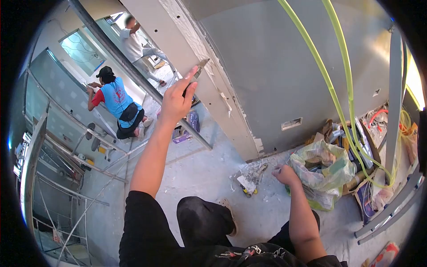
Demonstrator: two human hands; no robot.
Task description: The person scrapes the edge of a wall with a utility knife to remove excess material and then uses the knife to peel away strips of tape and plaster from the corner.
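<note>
My left hand (177,99) is raised at the narrow end of a wall panel (213,95), its fingers closed round a putty knife (201,66). The blade lies at the strip of white compound (195,42) along the panel's edge. Low on the right, my right hand (286,174) hangs beside a translucent yellow-green plastic bag (322,164), fingers curled together; whether they hold anything is too small to tell. Scraps and debris (251,178) lie on the floor to its left.
Metal scaffolding (151,89) crosses the left side. Behind it a person in a blue vest (118,95) kneels at a wall; another person in white (132,44) is farther back. Yellow-green hoses (311,49) hang at right, above boxes and grey metal legs (387,213).
</note>
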